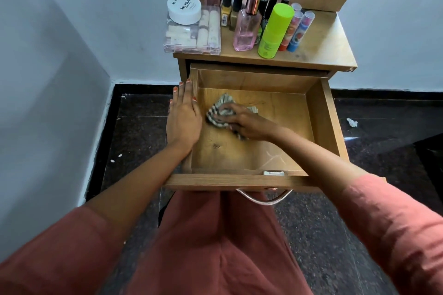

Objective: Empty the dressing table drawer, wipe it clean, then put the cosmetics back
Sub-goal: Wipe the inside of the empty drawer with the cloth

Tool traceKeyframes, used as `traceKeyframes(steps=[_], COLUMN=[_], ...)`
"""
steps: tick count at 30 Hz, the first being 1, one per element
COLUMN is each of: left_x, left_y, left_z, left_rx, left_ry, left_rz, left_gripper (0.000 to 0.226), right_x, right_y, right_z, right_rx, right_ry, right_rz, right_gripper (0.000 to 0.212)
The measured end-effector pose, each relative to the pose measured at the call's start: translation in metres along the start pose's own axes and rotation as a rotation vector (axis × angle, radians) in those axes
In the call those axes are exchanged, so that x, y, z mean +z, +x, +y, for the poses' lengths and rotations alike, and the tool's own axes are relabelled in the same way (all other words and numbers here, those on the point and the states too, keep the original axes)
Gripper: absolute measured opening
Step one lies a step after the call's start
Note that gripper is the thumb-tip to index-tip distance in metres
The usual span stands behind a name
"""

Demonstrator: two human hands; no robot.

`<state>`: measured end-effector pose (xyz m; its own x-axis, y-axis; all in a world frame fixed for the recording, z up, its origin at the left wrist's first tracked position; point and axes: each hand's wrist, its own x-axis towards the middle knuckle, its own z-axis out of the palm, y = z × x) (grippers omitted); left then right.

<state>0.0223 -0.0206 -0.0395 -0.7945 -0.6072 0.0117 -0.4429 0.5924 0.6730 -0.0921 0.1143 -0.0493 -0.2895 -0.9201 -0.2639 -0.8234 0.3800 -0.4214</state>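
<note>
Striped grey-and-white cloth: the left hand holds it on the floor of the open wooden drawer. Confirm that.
Wrong hand. In the head view the right hand holds the striped grey-and-white cloth on the floor of the open wooden drawer; the left hand rests on its left wall.

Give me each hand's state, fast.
Left hand: open, fingers straight, resting on the left wall of the drawer.
Right hand: grips the striped cloth on the drawer floor.

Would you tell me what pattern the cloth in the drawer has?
Dark and white stripes on the cloth, seen in the head view.
</note>
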Motion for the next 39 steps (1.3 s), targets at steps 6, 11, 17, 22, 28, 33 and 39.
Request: traceKeyframes(steps=[6, 11, 17, 22, 28, 33, 39], left_x=[-0.002, -0.003, -0.004, -0.004, -0.004, -0.004, -0.003], left_y=[-0.001, -0.001, -0.002, -0.002, -0.004, -0.003, -0.002], left_z=[0.001, 0.004, 0.005, 0.006, 0.007, 0.005, 0.003], left_rx=[0.001, -0.02, -0.028, -0.036, -0.04, -0.028, -0.024], left_ry=[-0.024, -0.036, 0.005, 0.024, 0.035, 0.056, 0.045], left_rz=[-0.009, -0.011, 0.003, 0.003, 0.009, 0.013, 0.009], left_gripper=[0.047, 0.047, 0.047, 0.047, 0.047, 0.047, 0.047], right_x=[0.004, 0.002, 0.008, 0.02, 0.018, 0.019, 0.012], right_y=[0.05, 0.048, 0.019, -0.007, -0.01, -0.017, -0.047], right_z=[-0.015, -0.012, -0.023, -0.043, -0.056, -0.054, -0.025], right_rx=[0.157, 0.11, -0.093, -0.258, -0.33, -0.318, -0.258], right_ry=[-0.039, -0.031, 0.03, 0.062, -0.013, -0.084, -0.059], right_rz=[0.139, 0.091, -0.018, -0.178, -0.313, -0.245, -0.27], right_gripper=[0.048, 0.046, 0.035, 0.042, 0.05, 0.05, 0.043])
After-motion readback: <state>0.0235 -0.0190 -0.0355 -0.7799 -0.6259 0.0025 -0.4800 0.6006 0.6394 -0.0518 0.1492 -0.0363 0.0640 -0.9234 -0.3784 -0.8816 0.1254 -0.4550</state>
